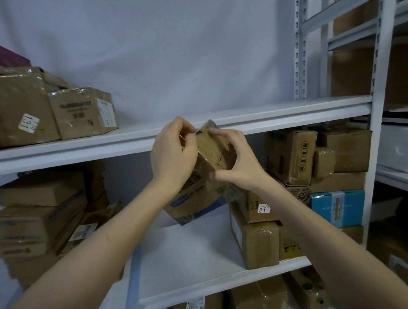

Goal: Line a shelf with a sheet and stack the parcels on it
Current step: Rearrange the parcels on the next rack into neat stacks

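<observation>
Both my hands hold up a small brown cardboard parcel (213, 151) in front of the edge of the upper white shelf (280, 115). My left hand (171, 156) grips its left side with curled fingers. My right hand (237, 161) grips its right side, thumb under its lower corner. A white sheet (192, 70) hangs behind the upper shelf and seems to drape onto it. Two taped parcels (50, 109) stand at that shelf's left end. Below my hands a larger parcel with blue print (194, 203) lies tilted on the middle shelf.
The middle shelf (185, 252) holds stacked cartons on the left (38, 214) and right (319, 168), including a blue box (338, 209). More parcels sit below (256, 300). A second rack (402, 179) stands to the right with a white foam box (403, 150).
</observation>
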A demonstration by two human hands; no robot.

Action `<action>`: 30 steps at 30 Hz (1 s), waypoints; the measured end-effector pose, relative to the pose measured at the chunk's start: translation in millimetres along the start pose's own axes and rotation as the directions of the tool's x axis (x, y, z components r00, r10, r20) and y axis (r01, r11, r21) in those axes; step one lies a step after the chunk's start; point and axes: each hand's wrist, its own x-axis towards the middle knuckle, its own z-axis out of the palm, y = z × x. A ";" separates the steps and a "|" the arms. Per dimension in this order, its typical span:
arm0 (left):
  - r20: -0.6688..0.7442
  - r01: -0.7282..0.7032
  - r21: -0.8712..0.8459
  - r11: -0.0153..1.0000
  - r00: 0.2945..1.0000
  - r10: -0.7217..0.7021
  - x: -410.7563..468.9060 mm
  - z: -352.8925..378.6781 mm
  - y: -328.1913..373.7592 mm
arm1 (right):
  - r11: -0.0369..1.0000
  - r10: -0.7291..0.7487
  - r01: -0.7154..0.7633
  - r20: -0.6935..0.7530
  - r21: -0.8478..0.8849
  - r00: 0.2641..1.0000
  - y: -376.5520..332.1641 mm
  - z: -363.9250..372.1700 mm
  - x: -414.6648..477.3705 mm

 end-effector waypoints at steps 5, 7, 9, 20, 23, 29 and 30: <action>-0.015 -0.136 0.247 0.959 0.989 0.144 31.7 -36.4 37.0 | 0.943 0.030 -0.049 0.063 0.328 0.998 -31.7 -16.6 34.4; -0.056 -0.159 0.338 0.928 0.980 0.188 41.4 -46.8 50.1 | 0.861 0.076 -0.080 0.029 0.502 0.997 -43.9 -20.9 49.0; -0.065 -0.163 0.428 0.889 0.975 0.210 49.6 -51.7 53.4 | 0.781 0.134 -0.082 -0.037 0.620 0.990 -55.3 -21.9 64.3; -0.080 0.083 0.464 0.882 0.995 -0.052 98.7 -91.3 -37.3 | 0.837 0.299 -0.051 -0.378 0.545 0.876 -79.1 29.9 132.2; -0.068 0.173 0.500 0.848 0.985 -0.160 114.1 -104.2 -73.4 | 0.968 0.223 -0.134 -0.491 0.210 0.842 -82.9 54.8 151.6; 0.025 0.159 0.614 0.773 0.975 -0.221 140.9 -103.7 -115.4 | 0.946 0.242 -0.316 -0.485 -0.076 0.840 -73.6 109.3 186.7; 0.042 0.137 0.629 0.766 0.977 -0.209 146.3 -104.3 -121.1 | 0.945 0.223 -0.308 -0.473 -0.110 0.852 -72.7 117.0 190.0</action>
